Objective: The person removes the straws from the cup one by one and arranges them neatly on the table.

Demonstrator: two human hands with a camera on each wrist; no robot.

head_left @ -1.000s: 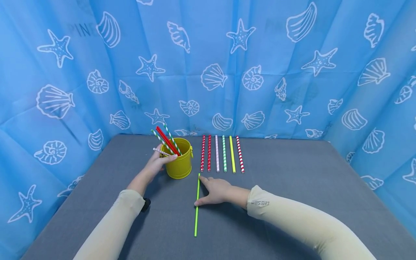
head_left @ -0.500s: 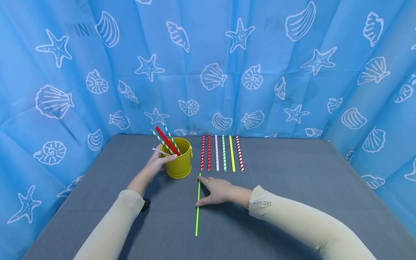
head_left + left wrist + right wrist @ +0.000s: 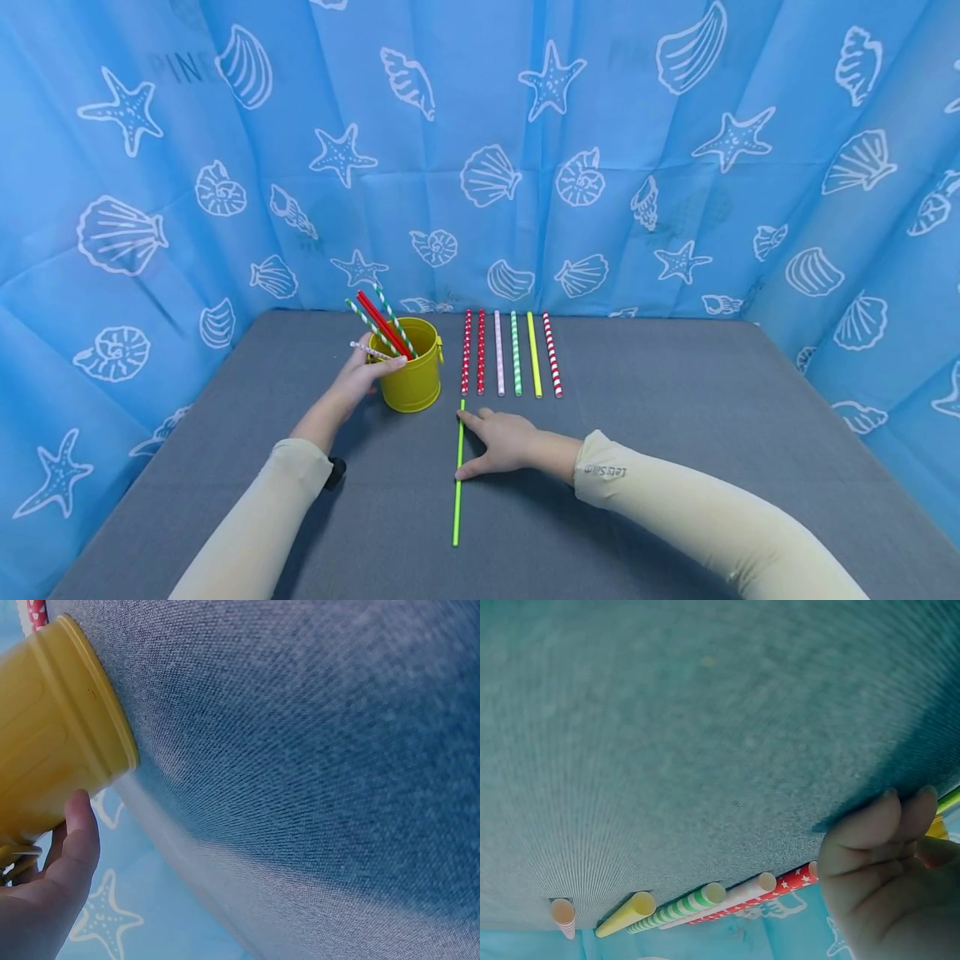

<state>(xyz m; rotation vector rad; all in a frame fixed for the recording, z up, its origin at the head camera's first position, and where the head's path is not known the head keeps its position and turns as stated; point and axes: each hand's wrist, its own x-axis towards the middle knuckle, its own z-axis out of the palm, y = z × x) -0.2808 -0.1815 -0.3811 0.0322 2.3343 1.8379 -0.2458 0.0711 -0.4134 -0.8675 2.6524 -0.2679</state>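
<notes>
My left hand point(image 3: 354, 382) grips the yellow bucket point(image 3: 412, 388) from its left side, thumb over the rim. In the left wrist view, fingers lie along the bucket's wall point(image 3: 71, 720). Red straws point(image 3: 384, 323) and green-and-white striped straws lean in the bucket, with a pale patterned straw point(image 3: 367, 349) by the thumb. My right hand point(image 3: 504, 442) touches a bright green straw point(image 3: 457, 517) lying lengthwise on the table, index finger near its far end and thumb around its middle. In the right wrist view, this hand point(image 3: 889, 892) shows other fingers bent near the cloth.
Beyond the right hand lies a row of straws: red dotted ones point(image 3: 467, 354), a pale pink one point(image 3: 500, 354), a green striped one point(image 3: 516, 354), a yellow one point(image 3: 535, 354) and a red striped one point(image 3: 552, 354). A blue shell-patterned curtain point(image 3: 480, 225) surrounds the grey table point(image 3: 675, 400).
The green straw has shifted slightly to the right, together with my right thumb. My left hand and the bucket hold nearly the same place.
</notes>
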